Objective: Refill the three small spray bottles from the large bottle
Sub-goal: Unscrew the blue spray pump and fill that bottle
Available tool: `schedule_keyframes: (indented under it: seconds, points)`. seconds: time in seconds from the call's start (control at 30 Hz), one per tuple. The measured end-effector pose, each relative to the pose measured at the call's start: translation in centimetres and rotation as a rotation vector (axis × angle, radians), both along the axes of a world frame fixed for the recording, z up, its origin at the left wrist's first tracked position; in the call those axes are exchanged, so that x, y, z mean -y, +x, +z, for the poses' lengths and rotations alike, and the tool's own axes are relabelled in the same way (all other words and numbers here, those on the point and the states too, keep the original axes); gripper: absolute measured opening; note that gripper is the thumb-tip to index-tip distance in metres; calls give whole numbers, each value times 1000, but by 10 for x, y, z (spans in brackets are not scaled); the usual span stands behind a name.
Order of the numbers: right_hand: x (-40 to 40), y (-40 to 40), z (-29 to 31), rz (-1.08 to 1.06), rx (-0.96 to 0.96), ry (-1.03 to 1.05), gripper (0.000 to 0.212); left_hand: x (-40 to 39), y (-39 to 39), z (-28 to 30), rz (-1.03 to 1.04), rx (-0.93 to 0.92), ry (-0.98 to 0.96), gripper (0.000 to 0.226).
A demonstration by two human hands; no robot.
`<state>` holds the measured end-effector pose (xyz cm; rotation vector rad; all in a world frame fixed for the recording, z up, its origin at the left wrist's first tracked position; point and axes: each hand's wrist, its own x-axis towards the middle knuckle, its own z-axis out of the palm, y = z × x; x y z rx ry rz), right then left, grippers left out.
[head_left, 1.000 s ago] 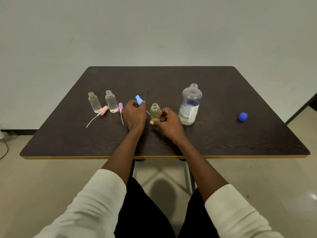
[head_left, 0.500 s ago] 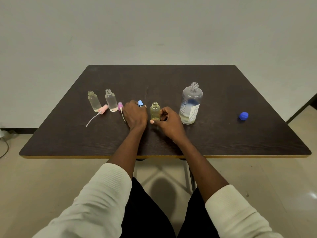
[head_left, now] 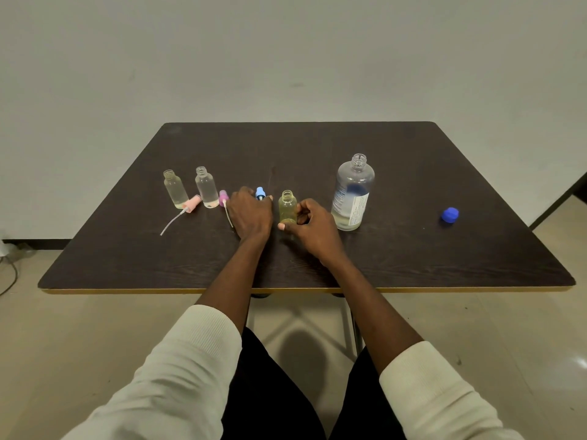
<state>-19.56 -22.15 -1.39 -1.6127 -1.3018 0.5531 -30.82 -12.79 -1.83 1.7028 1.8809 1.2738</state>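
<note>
Yellow bottle [head_left: 287, 207] pinched by right hand [head_left: 309, 224], uncapped; left hand [head_left: 251, 212] grips blue sprayer [head_left: 260, 193] at 9 o'clock; all three unfilled

Bare room, maybe office: dark table [head_left: 413, 185], blank wall [head_left: 286, 52], tiled floor [head_left: 95, 328].

open tabletop [head_left: 317, 147] behind bottles, wide gap between large bottle [head_left: 352, 193] and blue cap [head_left: 449, 215]
</note>
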Motion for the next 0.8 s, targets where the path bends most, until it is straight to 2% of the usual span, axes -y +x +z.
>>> schedule_keyframes:
  seconds: [0.27, 0.37, 0.43, 0.53, 0.6, 0.67, 0.8]
  points:
    - [2, 0, 2, 11, 0, -11, 36, 1, -2, -2, -34, 47, 56, 35]
    - [2, 0, 2, 10, -4, -8, 35, 11, -1, 1, -56, 127, 77, 40]
    - [2, 1, 2, 6, -13, 10, 33, 18, 0, 4, -62, 145, 140, 41]
    - [1, 1, 1, -12, -22, 14, 29, 28, 2, 9, -87, 151, 297, 32]
    - [1, 1, -1, -27, -26, 23, 27, 36, 2, 12, -180, 179, 373, 25]
    - [1, 2, -2, -37, -36, 38, 26, 45, 1, 15, -330, 244, 342, 25]
    - [3, 3, -1, -39, -23, 46, 23, 55, -2, 12, -524, 224, 270, 40]
